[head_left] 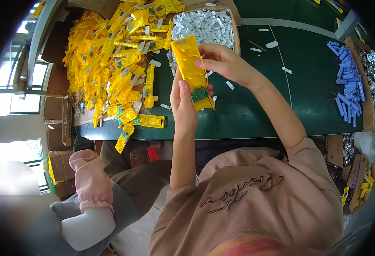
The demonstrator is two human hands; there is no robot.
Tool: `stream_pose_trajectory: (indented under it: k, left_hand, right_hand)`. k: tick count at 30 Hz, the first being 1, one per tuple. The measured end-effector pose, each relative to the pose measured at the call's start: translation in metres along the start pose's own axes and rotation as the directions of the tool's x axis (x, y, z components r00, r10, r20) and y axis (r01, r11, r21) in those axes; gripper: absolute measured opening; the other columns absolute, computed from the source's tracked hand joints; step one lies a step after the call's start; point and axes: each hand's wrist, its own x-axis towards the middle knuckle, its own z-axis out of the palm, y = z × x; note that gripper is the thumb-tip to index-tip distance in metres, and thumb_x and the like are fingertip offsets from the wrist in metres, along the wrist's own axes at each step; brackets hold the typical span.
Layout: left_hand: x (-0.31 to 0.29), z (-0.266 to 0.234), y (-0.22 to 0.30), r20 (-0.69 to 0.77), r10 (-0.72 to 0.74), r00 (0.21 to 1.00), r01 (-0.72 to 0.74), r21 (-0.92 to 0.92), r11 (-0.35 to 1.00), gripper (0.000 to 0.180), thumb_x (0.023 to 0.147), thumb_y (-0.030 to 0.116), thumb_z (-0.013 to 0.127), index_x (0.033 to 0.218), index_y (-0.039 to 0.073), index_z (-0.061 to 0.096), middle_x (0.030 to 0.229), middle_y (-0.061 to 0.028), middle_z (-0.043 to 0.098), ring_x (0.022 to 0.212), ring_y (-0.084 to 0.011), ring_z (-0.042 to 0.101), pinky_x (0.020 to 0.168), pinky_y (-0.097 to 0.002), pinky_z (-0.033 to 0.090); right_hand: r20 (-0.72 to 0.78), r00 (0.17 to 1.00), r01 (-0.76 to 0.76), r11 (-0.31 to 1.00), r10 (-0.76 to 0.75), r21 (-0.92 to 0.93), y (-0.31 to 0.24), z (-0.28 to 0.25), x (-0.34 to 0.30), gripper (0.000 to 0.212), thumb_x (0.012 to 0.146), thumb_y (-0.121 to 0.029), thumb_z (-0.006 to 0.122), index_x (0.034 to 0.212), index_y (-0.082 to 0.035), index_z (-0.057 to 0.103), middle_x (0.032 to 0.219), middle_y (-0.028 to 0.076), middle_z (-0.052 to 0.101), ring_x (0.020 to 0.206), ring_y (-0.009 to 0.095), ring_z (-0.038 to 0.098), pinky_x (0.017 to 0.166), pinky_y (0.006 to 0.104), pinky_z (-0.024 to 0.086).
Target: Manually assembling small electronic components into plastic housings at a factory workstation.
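My left hand (182, 99) is closed round the lower part of a yellow plastic housing (186, 53), thumb in front and fingers behind. The housing is tilted, its hollow side facing me. A small green circuit board (199, 95) sits near its lower end. Thin red and dark wires run along it, and one dark wire hangs down past the end. My right hand (221, 62) grips the housing's upper right edge, its thumb and finger beside the wire. Whether it also pinches the wire I cannot tell.
A large heap of yellow housings (93, 55) lies at left. Behind my hands stands a box of small white plastic parts (204, 25); several lie loose on the green table (256, 115). Blue cylindrical cells (349, 85) and a box of shiny metal parts (373, 81) are at right. A co-worker's pink sleeve (91, 179) is at lower left.
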Motion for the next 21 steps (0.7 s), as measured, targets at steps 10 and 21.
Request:
stream_pose_trajectory:
  k: [10,21]
  left_hand:
    - [0.002,0.006,-0.024,-0.035,0.205,0.978,-0.192,0.225,0.955,0.046,0.093,0.035,0.034,0.124,0.001,0.03,0.097,-0.0119,0.052,0.079,-0.0185,0.058,0.065,-0.0302,0.051]
    - [-0.006,0.011,-0.022,-0.017,0.059,0.998,-0.056,0.109,0.992,0.046,0.093,0.031,0.034,0.129,0.006,0.02,0.101,-0.0135,0.051,0.075,-0.0188,0.058,0.063,-0.0296,0.05]
  right_hand:
    - [-0.215,0.976,0.03,0.97,0.024,0.243,-0.004,0.02,-0.006,0.032,0.086,-0.016,0.054,0.114,-0.003,0.047,0.099,0.003,0.058,0.09,0.01,0.055,0.081,0.0211,0.042]
    - [-0.172,0.977,-0.081,0.96,0.13,0.267,-0.011,0.014,-0.009,0.035,0.086,-0.018,0.054,0.117,-0.006,0.043,0.104,0.007,0.056,0.094,0.01,0.053,0.08,0.0234,0.042]
